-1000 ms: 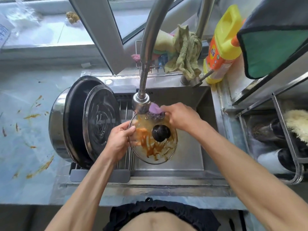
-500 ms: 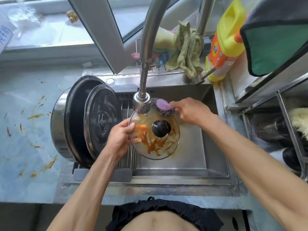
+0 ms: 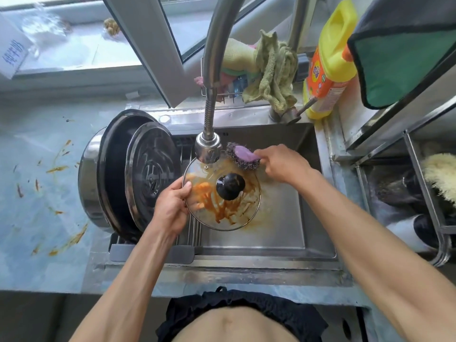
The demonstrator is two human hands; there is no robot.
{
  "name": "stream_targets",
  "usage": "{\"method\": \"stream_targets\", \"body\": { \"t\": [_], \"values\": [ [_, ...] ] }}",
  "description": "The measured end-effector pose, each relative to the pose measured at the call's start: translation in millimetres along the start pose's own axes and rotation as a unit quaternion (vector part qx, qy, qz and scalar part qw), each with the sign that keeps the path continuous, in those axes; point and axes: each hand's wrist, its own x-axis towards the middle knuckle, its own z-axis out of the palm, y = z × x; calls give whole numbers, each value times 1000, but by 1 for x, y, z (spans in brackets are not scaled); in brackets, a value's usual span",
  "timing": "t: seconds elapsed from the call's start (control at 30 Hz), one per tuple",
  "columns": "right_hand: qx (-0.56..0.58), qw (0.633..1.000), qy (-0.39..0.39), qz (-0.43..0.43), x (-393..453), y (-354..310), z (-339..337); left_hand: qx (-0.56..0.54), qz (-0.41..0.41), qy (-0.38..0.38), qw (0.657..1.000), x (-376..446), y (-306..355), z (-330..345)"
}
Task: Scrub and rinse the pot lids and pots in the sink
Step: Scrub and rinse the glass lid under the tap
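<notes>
- Over the sink (image 3: 271, 240), the left hand (image 3: 172, 208) grips the glass lid (image 3: 222, 213) by its left rim, thumb on top.
- Just beyond the lid's far edge, the right hand (image 3: 281, 164) pinches a purple-topped steel scrubber (image 3: 243, 157), touching the rim.
- Left of the lid, a pot (image 3: 98, 176) lies tipped on its side.

Sauce-smeared glass lid (image 3: 222, 206) with black knob, tilted over sink (image 3: 271, 238), steel pot (image 3: 98, 178) on its side at left
</notes>
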Motion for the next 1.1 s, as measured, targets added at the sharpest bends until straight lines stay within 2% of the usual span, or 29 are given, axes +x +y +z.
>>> {"method": "stream_targets", "body": {
  "t": [0.13, 0.27, 0.37, 0.5, 0.63, 0.73, 0.8, 0.9, 0.97, 1.03, 1.1],
  "values": [
    [31, 999, 9, -16, -11, -8, 12, -30, 4, 38, 999, -3, 1, 4],
    [65, 995, 33, 66, -11, 0, 24, -43, 16, 62, 997, -6, 2, 4],
    [95, 994, 40, 36, -25, -9, 39, -58, 14, 81, 995, -6, 6, 3],
    [95, 990, 49, 92, -28, 4, 41, -71, 7, 83, 994, -6, 5, 2],
    [55, 998, 33, 19, -52, -19, 59, -104, -3, 124, 987, -6, 3, 5],
    [74, 992, 62, 78, -60, -11, 60, -137, -11, 140, 981, -6, 2, 14],
    [85, 990, 78, 87, -68, -19, 65, -141, -8, 143, 980, -5, 2, 28],
    [95, 992, 86, 15, -84, -51, 73, -143, -1, 149, 978, -4, 5, 46],
    [91, 991, 90, 46, -86, -45, 68, -143, -4, 140, 980, -7, 4, 52],
    [76, 985, 95, 125, -84, -24, 62, -152, -3, 132, 979, -11, 2, 57],
    [62, 983, 100, 138, -89, -26, 64, -154, 1, 134, 979, -10, 0, 61]
  ]
}}
